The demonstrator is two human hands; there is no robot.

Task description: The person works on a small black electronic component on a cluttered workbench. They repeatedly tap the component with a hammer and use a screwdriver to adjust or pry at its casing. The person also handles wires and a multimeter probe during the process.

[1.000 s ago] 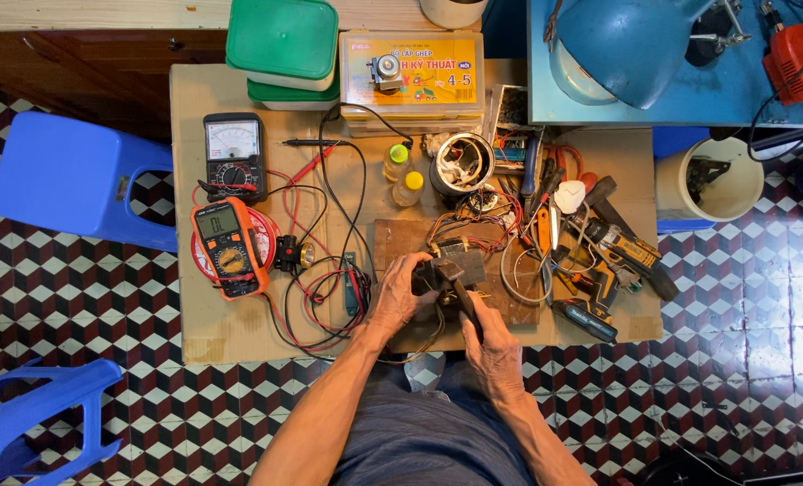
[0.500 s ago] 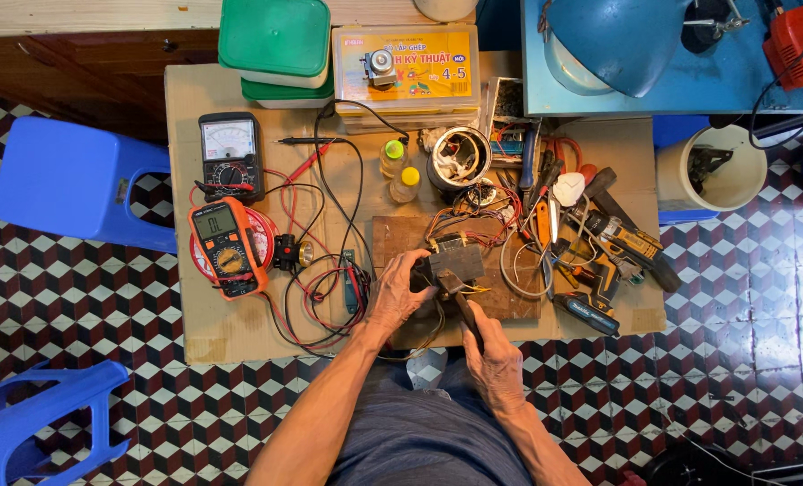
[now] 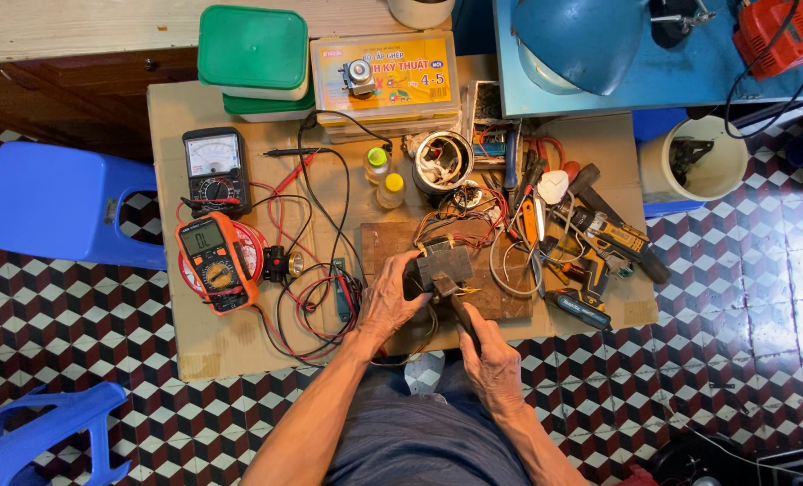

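My left hand (image 3: 392,301) grips a small dark blocky motor or transformer (image 3: 444,267) with wires, held over a wooden board (image 3: 383,241) on the low table. Just below it, my right hand (image 3: 491,360) is closed around a tool's handle (image 3: 464,317) whose tip meets the underside of the block. The tool's tip is hidden by the block. Red and coloured wires (image 3: 460,211) trail from the block toward the back of the table.
An orange multimeter (image 3: 215,261) and a black analog meter (image 3: 214,167) lie at left with tangled leads. Green-lidded boxes (image 3: 254,54), a yellow kit box (image 3: 385,76), small bottles (image 3: 390,189), a coil (image 3: 442,162) and hand tools (image 3: 590,243) crowd the table. Blue stools (image 3: 59,202) stand left.
The hands and the block stay in nearly the same place; the view has shifted slightly. My right hand sits a little lower on the tool's handle.
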